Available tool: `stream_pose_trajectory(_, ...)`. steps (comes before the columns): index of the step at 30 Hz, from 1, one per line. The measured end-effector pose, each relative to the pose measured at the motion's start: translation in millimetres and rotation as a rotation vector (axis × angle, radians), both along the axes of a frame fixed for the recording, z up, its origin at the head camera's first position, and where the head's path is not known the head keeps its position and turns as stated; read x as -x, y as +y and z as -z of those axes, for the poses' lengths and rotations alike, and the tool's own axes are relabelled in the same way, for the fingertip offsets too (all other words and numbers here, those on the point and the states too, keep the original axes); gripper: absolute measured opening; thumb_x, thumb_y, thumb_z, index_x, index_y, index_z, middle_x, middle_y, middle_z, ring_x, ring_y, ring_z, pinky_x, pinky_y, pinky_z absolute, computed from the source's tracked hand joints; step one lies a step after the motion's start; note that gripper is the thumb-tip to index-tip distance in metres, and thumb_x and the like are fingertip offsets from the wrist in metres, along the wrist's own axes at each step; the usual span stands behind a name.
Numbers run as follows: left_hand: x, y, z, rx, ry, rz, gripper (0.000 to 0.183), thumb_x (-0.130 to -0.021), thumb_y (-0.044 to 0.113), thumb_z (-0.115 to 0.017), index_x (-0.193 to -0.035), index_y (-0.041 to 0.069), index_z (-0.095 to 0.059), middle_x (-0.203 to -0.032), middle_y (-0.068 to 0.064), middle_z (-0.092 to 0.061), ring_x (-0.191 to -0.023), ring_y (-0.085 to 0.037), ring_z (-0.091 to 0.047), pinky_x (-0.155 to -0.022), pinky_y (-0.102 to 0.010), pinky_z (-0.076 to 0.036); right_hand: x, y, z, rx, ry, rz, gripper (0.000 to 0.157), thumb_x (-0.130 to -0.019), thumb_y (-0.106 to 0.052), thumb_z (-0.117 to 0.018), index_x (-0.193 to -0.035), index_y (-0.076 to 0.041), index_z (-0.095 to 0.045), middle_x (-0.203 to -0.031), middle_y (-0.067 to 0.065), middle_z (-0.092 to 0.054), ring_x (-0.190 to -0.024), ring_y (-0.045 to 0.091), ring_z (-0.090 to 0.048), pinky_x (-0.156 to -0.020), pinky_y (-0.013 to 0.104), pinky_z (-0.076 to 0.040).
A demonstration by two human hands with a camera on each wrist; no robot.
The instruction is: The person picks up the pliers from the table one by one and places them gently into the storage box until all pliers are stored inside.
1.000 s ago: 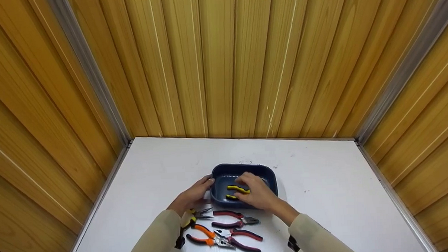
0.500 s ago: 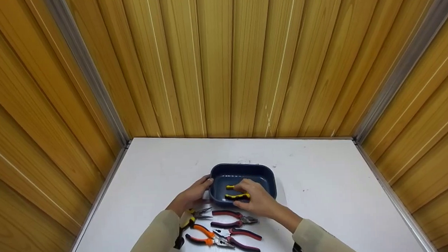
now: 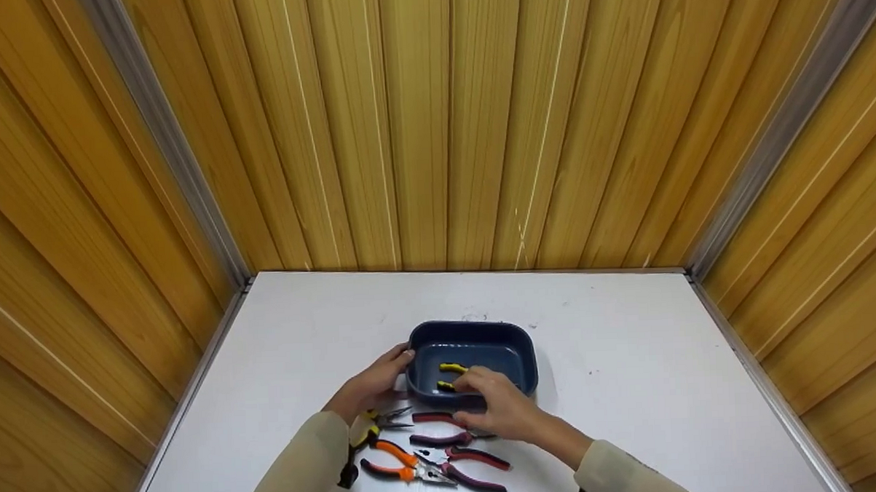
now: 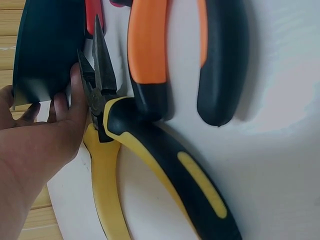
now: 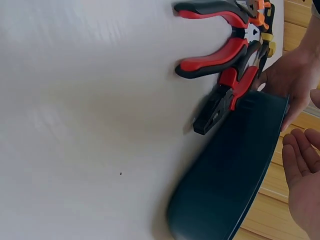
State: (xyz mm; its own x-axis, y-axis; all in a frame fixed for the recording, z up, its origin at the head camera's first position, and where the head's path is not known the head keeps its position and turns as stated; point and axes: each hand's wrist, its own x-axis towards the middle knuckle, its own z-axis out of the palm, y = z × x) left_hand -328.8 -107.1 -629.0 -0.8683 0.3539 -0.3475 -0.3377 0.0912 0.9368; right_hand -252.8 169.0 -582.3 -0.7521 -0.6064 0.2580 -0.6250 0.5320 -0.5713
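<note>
My left hand (image 3: pixel 375 379) grips the left side of a dark blue rectangular tray (image 3: pixel 477 323), with the thumb on its rim. Over the tray's front rim hovers my right hand (image 3: pixel 498 404), its fingers loosely bent and nothing between them. Yellow-and-black-handled pliers (image 3: pixel 453 367) lie inside the tray, their front end hidden behind that hand. Just in front of the tray are red-and-black pliers (image 3: pixel 435 417), partly covered by the right hand. Below the left wrist, yellow-and-black long-nose pliers (image 4: pixel 175 170) rest on the table with jaws slightly apart.
Orange-and-black pliers (image 3: pixel 408 473) and a second pair of red-and-black pliers (image 3: pixel 482 457) lie crossed close together nearer the front of the white table (image 3: pixel 631 356). Wood-patterned panels (image 3: pixel 427 130) close off the back and both sides.
My right hand has let go of the yellow-handled pliers in the tray and moved toward the front rim, over the red-and-black pliers. The left hand keeps its place on the tray.
</note>
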Motion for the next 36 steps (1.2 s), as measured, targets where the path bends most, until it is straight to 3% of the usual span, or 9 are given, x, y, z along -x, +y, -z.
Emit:
stream_pose_trajectory(5,0.2,-1,-1.9,0.029,0.013,0.006,0.063,-0.115,0.039,-0.044,-0.168,0.009,-0.027,-0.165,-0.026,-0.036,-0.153,-0.041,-0.032,-0.102,-0.05,-0.053,-3.6,0,4.7,0.006,0.0,-0.01,0.038,-0.092,-0.028,-0.086,-0.124,-0.013,-0.071,-0.117,-0.003,-0.069,-0.106,0.01,-0.064,-0.094,0.037,-0.056)
stream_pose_trajectory(11,1.3,1,1.0,-0.011,0.002,0.009,0.059,-0.116,0.037,-0.042,-0.167,0.009,-0.029,-0.163,-0.024,-0.04,-0.151,-0.038,-0.036,-0.097,-0.048,-0.056,-8.2,1,9.6,-0.001,0.041,-0.03,0.039,-0.093,-0.032,-0.085,-0.121,-0.009,-0.072,-0.115,-0.001,-0.071,-0.104,0.01,-0.065,-0.094,0.037,-0.055)
stream_pose_trajectory(17,-0.4,2,0.5,-0.038,-0.013,0.002,0.059,-0.116,0.035,-0.042,-0.167,0.009,-0.028,-0.164,-0.025,-0.038,-0.151,-0.039,-0.036,-0.096,-0.049,-0.056,-14.1,1,12.4,-0.024,-0.004,-0.003,0.039,-0.093,-0.029,-0.085,-0.124,-0.009,-0.072,-0.12,-0.004,-0.071,-0.111,0.011,-0.065,-0.099,0.04,-0.054)
stream_pose_trajectory(24,-2.3,3,-1.3,-0.025,-0.018,-0.005,0.061,-0.116,0.036,-0.044,-0.168,0.008,-0.027,-0.164,-0.027,-0.036,-0.151,-0.04,-0.034,-0.099,-0.052,-0.055,-17.9,1,15.2,-0.029,-0.056,-0.012,0.039,-0.095,-0.032,-0.083,-0.125,-0.009,-0.072,-0.121,0.004,-0.073,-0.115,0.012,-0.066,-0.102,0.043,-0.053)
stream_pose_trajectory(36,0.5,-2,-0.4,-0.015,-0.023,0.01,0.064,-0.115,0.038,-0.045,-0.169,0.012,-0.024,-0.164,-0.028,-0.037,-0.15,-0.039,-0.036,-0.098,-0.05,-0.055,-20.8,4,23.9,-0.069,-0.035,-0.04,0.037,-0.096,-0.031,-0.082,-0.124,-0.009,-0.073,-0.12,0.004,-0.074,-0.113,0.015,-0.067,-0.099,0.04,-0.055)
